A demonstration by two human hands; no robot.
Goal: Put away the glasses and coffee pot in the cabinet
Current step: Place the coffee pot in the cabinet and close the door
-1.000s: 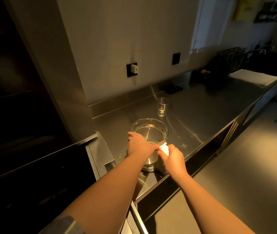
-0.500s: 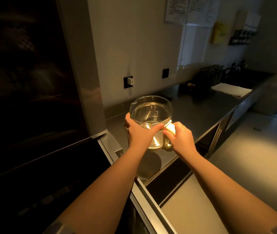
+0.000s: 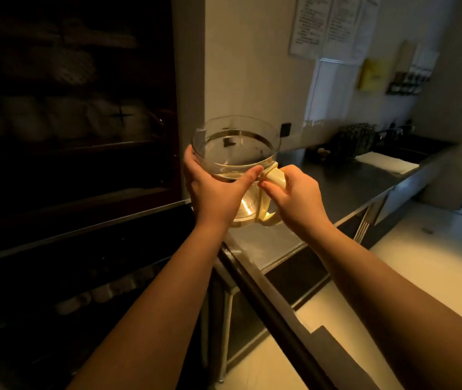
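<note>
The glass coffee pot (image 3: 234,153) is held up in the air above the near left corner of the stainless steel counter (image 3: 334,190), clear of its surface, upright with its open mouth up. The left hand (image 3: 215,192) cups the pot's body from the near side, fingers curled round the left of the glass and the thumb lying along the front just under the rim. The right hand (image 3: 297,195) grips the pale handle (image 3: 273,178) on the pot's right side, fingers wrapped round it. Just left of the pot stands the dark cabinet (image 3: 69,136); its shelves hold dim pale crockery, too dark to name. On the wall behind hang printed sheets (image 3: 334,23) and a yellow note (image 3: 370,74). Far along the counter, towards its back right end, lies a white cloth (image 3: 387,163) beside a dark rack (image 3: 356,139)
</note>
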